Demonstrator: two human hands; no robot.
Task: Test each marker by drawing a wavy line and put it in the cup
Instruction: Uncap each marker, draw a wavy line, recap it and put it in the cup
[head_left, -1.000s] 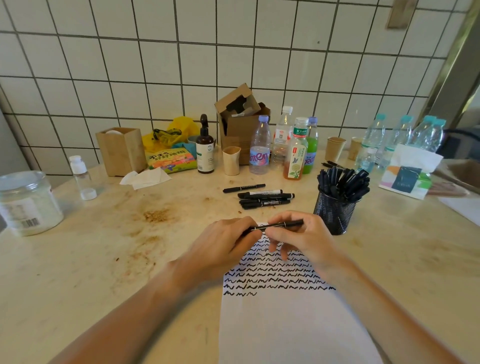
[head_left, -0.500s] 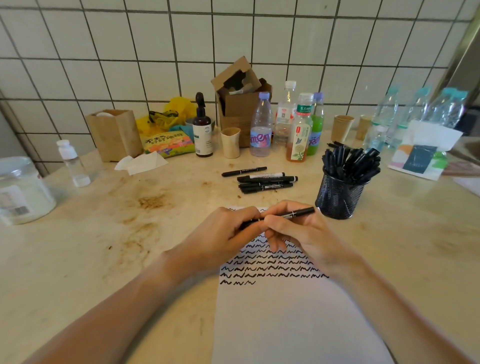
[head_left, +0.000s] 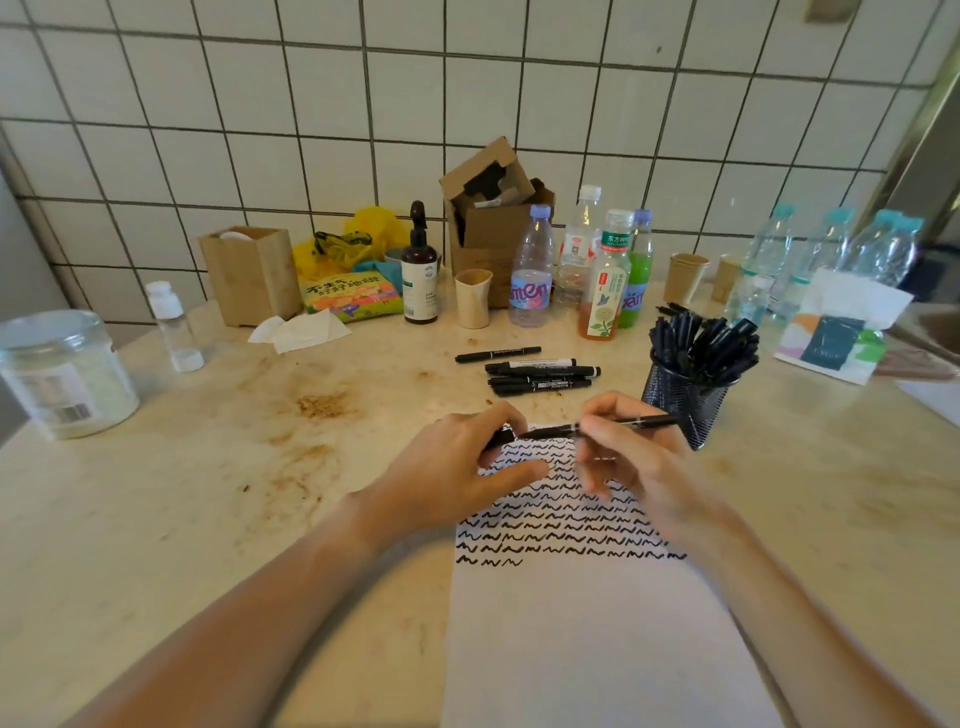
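Right hand (head_left: 631, 462) pinches marker (head_left: 597, 427); left hand (head_left: 457, 462) apparently grips its cap (head_left: 501, 437).

Paper sheet (head_left: 597, 639) flat on table (head_left: 156, 519), near edge, centre. Both hands above its far end: left hand (head_left: 457, 467), right hand (head_left: 639, 462), marker (head_left: 592, 427) between them. Loose markers (head_left: 540, 376) behind sheet. Mesh cup (head_left: 680, 400) right of them, markers standing in it. Bottles (head_left: 576, 270) and cardboard box (head_left: 493, 223) further back by wall. Jar (head_left: 62, 374) far left
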